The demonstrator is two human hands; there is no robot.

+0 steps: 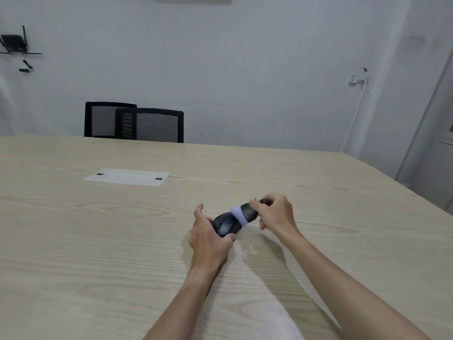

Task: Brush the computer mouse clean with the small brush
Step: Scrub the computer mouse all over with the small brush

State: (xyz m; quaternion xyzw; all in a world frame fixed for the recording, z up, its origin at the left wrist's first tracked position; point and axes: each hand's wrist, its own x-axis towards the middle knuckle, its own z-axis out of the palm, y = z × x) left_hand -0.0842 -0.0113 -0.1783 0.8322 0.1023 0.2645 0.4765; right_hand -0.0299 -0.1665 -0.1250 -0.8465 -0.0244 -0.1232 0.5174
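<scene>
The computer mouse was gripped in the left hand just above the table. The right hand clasped the small brush, its pale bristles touching the mouse's right end.

light wood table, white cable-port plate
</scene>
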